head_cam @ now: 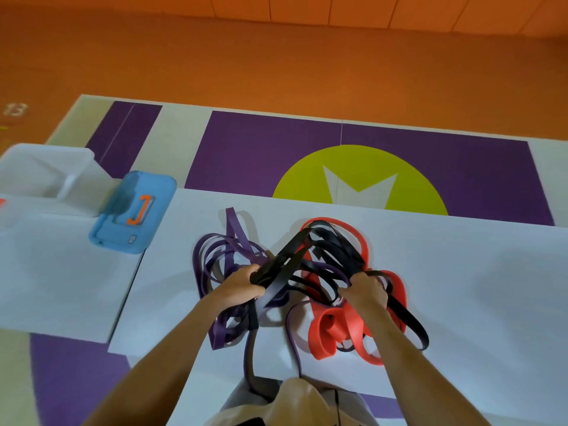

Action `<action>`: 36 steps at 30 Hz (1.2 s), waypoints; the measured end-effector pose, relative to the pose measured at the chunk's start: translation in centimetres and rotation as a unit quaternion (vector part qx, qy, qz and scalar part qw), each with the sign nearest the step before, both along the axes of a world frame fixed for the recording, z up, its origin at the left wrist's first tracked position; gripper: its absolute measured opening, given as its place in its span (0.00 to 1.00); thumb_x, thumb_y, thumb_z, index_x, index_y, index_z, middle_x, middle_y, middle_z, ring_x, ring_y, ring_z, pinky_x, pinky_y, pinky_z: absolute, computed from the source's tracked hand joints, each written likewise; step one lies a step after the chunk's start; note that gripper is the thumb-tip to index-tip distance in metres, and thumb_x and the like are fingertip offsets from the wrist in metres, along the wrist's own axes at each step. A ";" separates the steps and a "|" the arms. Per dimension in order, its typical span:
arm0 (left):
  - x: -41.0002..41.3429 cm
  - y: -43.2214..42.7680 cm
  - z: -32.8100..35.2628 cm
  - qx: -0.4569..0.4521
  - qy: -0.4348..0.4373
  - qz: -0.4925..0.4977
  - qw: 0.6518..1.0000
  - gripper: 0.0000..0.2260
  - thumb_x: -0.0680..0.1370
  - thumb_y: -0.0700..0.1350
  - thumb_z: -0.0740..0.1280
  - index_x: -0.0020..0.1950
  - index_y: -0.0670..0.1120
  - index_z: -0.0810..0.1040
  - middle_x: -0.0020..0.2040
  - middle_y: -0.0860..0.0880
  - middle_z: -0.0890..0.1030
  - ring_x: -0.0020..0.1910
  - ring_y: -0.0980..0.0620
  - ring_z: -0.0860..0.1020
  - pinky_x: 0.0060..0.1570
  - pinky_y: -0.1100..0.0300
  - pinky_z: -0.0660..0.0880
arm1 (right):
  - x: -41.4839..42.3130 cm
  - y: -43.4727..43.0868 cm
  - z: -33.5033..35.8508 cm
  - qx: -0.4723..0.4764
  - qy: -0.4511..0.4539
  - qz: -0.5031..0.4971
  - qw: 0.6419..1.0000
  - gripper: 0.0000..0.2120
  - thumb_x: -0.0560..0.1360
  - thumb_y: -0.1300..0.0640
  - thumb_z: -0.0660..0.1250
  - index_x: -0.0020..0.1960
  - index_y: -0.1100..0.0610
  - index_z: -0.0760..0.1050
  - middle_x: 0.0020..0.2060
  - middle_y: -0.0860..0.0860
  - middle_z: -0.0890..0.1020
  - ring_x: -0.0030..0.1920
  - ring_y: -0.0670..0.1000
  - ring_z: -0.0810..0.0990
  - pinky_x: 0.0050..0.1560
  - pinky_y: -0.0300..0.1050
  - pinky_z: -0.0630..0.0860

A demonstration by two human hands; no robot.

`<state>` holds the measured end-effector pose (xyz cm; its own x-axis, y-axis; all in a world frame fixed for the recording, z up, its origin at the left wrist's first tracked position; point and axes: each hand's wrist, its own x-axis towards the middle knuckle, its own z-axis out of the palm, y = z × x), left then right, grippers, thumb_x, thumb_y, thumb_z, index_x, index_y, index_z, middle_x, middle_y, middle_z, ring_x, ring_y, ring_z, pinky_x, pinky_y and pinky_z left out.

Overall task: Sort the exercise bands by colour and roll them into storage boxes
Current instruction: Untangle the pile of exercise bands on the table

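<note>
A tangled heap of exercise bands lies on the white table (461, 287) in front of me. Purple bands (215, 253) spread to the left, red bands (335, 330) to the right, and black bands (332, 241) loop over the middle. My left hand (238, 285) grips a bunch of black bands at the heap's left centre. My right hand (367, 292) grips black and purple strands at the right centre. One purple band (249, 358) hangs over the near table edge toward my lap.
A blue box lid (132, 210) with an orange latch lies at the table's left. A clear storage box (46, 170) stands behind it at far left. Beyond the table are a purple and green floor mat and orange floor.
</note>
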<state>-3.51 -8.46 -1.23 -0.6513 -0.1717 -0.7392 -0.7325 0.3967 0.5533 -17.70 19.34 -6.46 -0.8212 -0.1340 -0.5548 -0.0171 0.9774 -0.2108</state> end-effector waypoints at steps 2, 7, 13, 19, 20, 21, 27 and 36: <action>-0.2 -0.3 0.0 -0.005 0.003 0.010 1.000 0.22 0.77 0.40 0.69 0.70 0.53 0.71 0.53 0.48 0.82 0.44 0.53 0.82 0.40 0.63 0.76 | 0.1 -0.2 -0.4 0.012 0.012 -0.008 1.000 0.10 0.73 0.50 0.76 0.49 0.54 0.81 0.39 0.51 0.84 0.44 0.55 0.85 0.46 0.50 0.83; -1.4 1.5 -0.5 -0.284 0.140 -0.064 0.946 0.31 0.77 0.48 0.72 0.80 0.50 0.66 0.75 0.46 0.71 0.76 0.43 0.68 0.75 0.45 0.69 | 0.6 -1.3 1.7 0.024 0.076 0.010 0.997 0.07 0.70 0.51 0.75 0.37 0.50 0.79 0.34 0.46 0.81 0.48 0.53 0.81 0.61 0.57 0.72; -3.5 10.7 -1.1 0.018 0.107 -0.122 0.987 0.28 0.74 0.54 0.75 0.71 0.53 0.71 0.57 0.56 0.83 0.57 0.56 0.82 0.61 0.54 0.79 | 1.7 -3.8 5.5 -0.268 0.048 -0.025 0.962 0.17 0.72 0.60 0.70 0.28 0.50 0.70 0.23 0.45 0.74 0.28 0.45 0.73 0.35 0.40 0.70; -2.4 10.3 -1.2 0.116 0.164 0.191 0.961 0.08 0.83 0.42 0.69 0.50 0.37 0.81 0.31 0.44 0.82 0.30 0.47 0.81 0.43 0.50 0.82 | 0.6 -3.9 4.0 -0.441 -0.035 -0.080 0.893 0.09 0.82 0.58 0.67 0.51 0.53 0.86 0.42 0.44 0.88 0.46 0.41 0.85 0.52 0.39 0.80; -1.7 9.3 -0.8 0.127 0.160 0.248 0.947 0.08 0.84 0.42 0.69 0.53 0.37 0.81 0.30 0.45 0.80 0.28 0.48 0.78 0.38 0.51 0.80 | 0.5 -3.6 2.9 -0.398 0.000 -0.084 0.913 0.09 0.82 0.60 0.66 0.56 0.53 0.86 0.47 0.44 0.88 0.51 0.42 0.85 0.56 0.40 0.80; -1.0 8.3 -0.4 0.118 0.154 0.294 0.936 0.08 0.84 0.43 0.68 0.55 0.38 0.80 0.29 0.46 0.78 0.27 0.49 0.76 0.34 0.54 0.78 | 0.3 -3.5 1.7 -0.353 0.025 -0.069 0.933 0.11 0.82 0.63 0.65 0.60 0.55 0.84 0.53 0.47 0.87 0.55 0.45 0.84 0.61 0.44 0.79; 1.7 4.2 0.5 -0.014 0.164 0.391 0.906 0.09 0.86 0.51 0.65 0.53 0.49 0.81 0.29 0.58 0.75 0.29 0.56 0.71 0.30 0.63 0.68 | 2.1 -6.7 -3.3 -0.080 -0.126 0.253 0.956 0.62 0.69 0.35 0.76 0.85 0.54 0.37 0.85 0.51 0.44 0.84 0.57 0.41 0.76 0.71 0.35; 0.7 2.3 2.9 0.035 0.144 0.489 0.860 0.07 0.86 0.48 0.65 0.51 0.47 0.80 0.31 0.49 0.74 0.25 0.55 0.67 0.28 0.61 0.66 | 6.4 -5.1 -4.5 0.029 0.119 0.329 0.936 0.17 0.72 0.56 0.72 0.61 0.50 0.82 0.57 0.51 0.82 0.60 0.57 0.78 0.66 0.64 0.68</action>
<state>-2.78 -6.15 1.68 -0.3790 -0.7029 -0.6019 -0.5256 -0.3718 0.7652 -11.28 14.26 -10.99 -0.6722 -0.6298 -0.3892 -0.6599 0.7480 -0.0707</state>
